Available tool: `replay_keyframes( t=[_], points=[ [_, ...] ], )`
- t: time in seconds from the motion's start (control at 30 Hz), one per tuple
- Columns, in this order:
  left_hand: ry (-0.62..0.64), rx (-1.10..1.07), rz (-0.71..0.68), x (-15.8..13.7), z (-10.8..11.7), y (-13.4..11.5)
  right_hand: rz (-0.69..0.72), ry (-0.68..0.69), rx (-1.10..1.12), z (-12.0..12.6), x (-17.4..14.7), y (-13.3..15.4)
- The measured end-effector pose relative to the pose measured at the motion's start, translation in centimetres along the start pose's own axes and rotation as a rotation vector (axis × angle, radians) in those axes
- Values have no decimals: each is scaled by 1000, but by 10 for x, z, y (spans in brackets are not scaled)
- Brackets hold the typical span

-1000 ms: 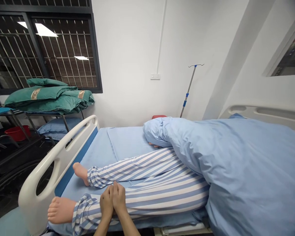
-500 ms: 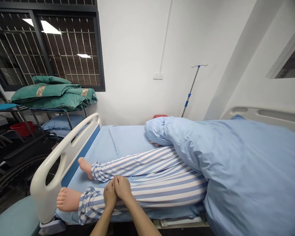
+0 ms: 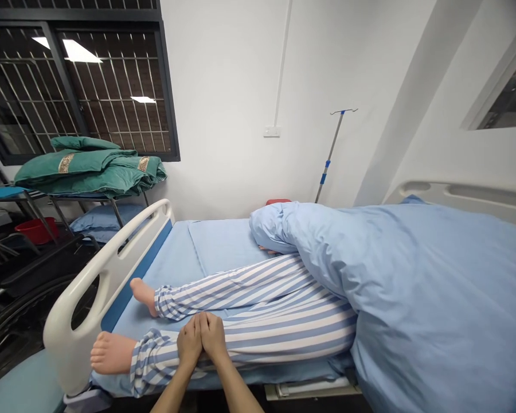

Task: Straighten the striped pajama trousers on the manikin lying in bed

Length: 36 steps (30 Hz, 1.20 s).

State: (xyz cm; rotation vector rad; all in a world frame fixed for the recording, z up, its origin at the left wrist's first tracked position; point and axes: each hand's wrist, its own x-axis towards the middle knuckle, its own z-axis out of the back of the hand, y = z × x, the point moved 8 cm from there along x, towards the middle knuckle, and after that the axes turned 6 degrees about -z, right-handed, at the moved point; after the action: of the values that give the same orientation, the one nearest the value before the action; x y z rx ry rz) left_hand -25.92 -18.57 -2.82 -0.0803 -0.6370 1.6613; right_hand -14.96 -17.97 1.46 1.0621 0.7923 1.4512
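Note:
Side by side, my left hand and my right hand rest on the nearer lower leg, over the blue-and-white striped trousers. Both are closed with knuckles up, their inner edges touching, and the fingertips are hidden. They appear to grip the leg through the cloth. A bare near foot sticks out of the cuff to the left. Beyond it lies the far foot, with the other leg stretched along the bed. The upper body is hidden under a light blue quilt.
A pale footboard stands at the bed's left end, with a wheelchair beyond it. Folded green quilts lie on a stand under the window. Behind the bed rises an infusion pole. The headboard is at the right.
The view has shifted slightly, so the bed's left end appears a little further left and lower. My hands stay together on the same leg.

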Motion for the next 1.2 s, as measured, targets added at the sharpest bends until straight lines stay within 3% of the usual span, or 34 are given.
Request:
replay_keyframes(
  t=[0.13, 0.3, 0.43, 0.53, 0.7, 0.93, 1.2],
  points=[
    [94, -170, 12, 9, 7, -22, -71, -57, 180, 6, 10, -12],
    [34, -569, 31, 24, 28, -60, -100, -64, 366, 11, 18, -19],
    [-95, -750, 136, 20, 24, -48, -89, -83, 357, 12, 17, -18],
    [-85, -589, 108, 9, 14, -35, -94, -120, 315, 12, 13, -18],
    [0, -312, 71, -1, 9, -34, -86, -155, 281, 12, 12, -18],
    [51, -246, 89, 0, 12, -37, -81, -82, 182, 12, 14, -16],
    [135, -90, 42, -2, 8, -46, 67, 14, -39, 41, 19, 8]
  ],
)
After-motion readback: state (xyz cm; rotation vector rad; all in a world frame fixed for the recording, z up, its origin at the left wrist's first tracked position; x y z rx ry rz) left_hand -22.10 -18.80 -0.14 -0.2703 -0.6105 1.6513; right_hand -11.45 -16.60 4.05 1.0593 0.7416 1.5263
